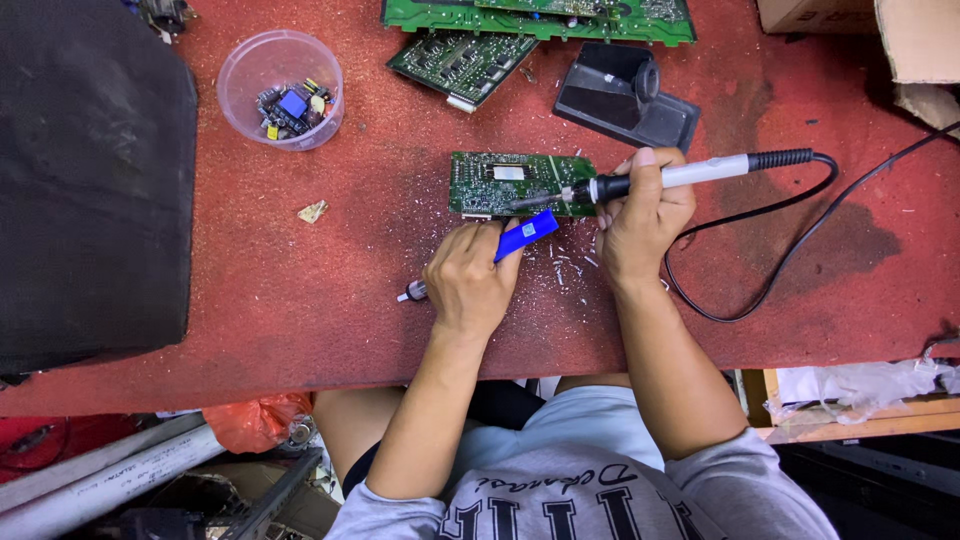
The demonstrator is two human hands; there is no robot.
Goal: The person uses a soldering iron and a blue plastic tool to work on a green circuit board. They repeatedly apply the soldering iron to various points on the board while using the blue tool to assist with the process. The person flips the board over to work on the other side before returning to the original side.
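Clamped in my right hand [640, 215], the iron [690, 172] lies left-right, tip touching the board's [520, 182] near edge. Left hand [468, 278] grips the blue pump [524, 234], nose angled up-right, just beside that tip. Board lies flat on a red mat [330, 300]; farther off, a stand [625, 98], cup [281, 88] and more boards [465, 62].

Circuit board [520, 183] at centre of table [300, 300]. Left of board and farther back, tub [281, 88] with parts inside; right and behind, iron stand [625, 98]. Behind board, two more boards [470, 62].
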